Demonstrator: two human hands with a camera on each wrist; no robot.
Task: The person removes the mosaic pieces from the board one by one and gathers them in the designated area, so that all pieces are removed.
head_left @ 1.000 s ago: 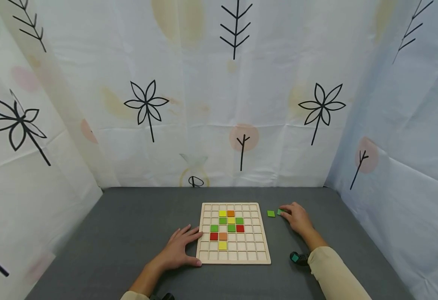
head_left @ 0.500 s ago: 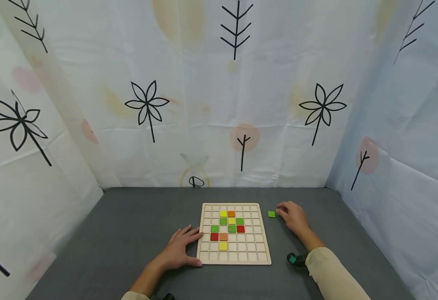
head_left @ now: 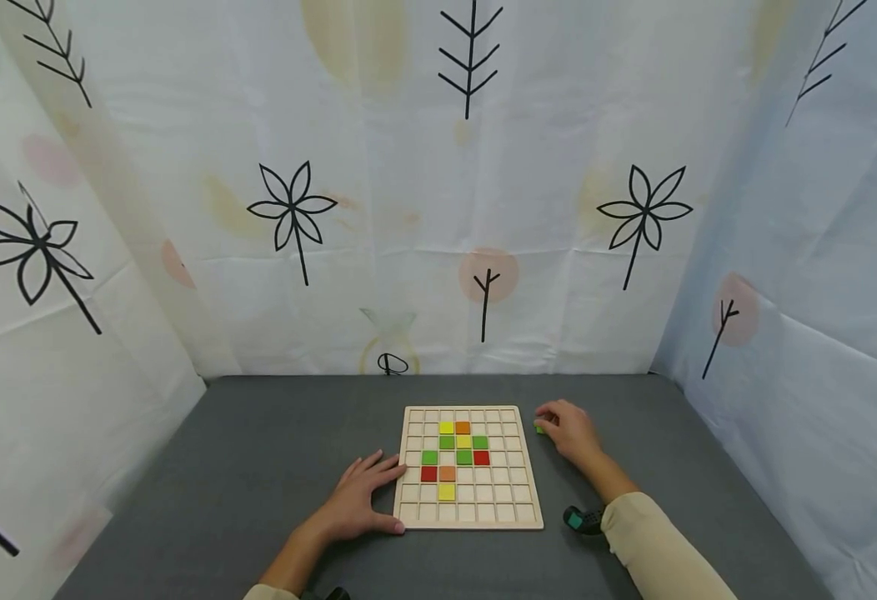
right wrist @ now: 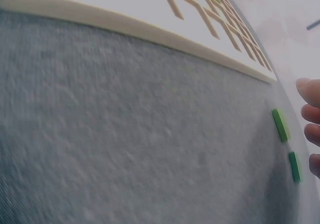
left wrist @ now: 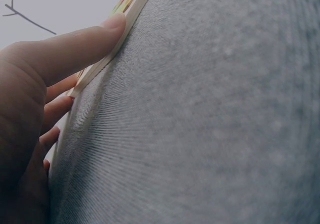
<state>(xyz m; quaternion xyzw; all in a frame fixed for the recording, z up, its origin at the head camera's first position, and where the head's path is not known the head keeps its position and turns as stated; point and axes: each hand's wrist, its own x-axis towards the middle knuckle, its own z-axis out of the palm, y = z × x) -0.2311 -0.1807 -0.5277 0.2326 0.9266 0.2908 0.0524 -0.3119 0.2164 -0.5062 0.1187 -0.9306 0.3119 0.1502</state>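
Pale cloth walls (head_left: 558,125) printed with black leaves and flowers stand round a dark grey table (head_left: 296,417). At the left, the left hand (head_left: 352,498) lies with fingers spread, thumb and forefinger touching the edge of a wooden grid board (head_left: 502,492), gripping nothing. Right of it, the board lies flat, its coloured tiles (head_left: 464,457), yellow, orange, green and red, seated in cells towards the middle and left. None has moved or been added over the last second, so work on the board is, I judge, no further along. Just past its right edge, a bright green tile (right wrist: 282,125) and a darker green tile (right wrist: 295,167) lie on the table; the head view hides the second. What has changed is the right hand (head_left: 569,433), which has shifted left, from the farther loose tile to the nearer one. Its fingers are loosely curled, apart from both tiles in the right wrist view, with nothing seen in them; beside its cream sleeve (head_left: 664,550) shows a dark wrist device (head_left: 592,522)
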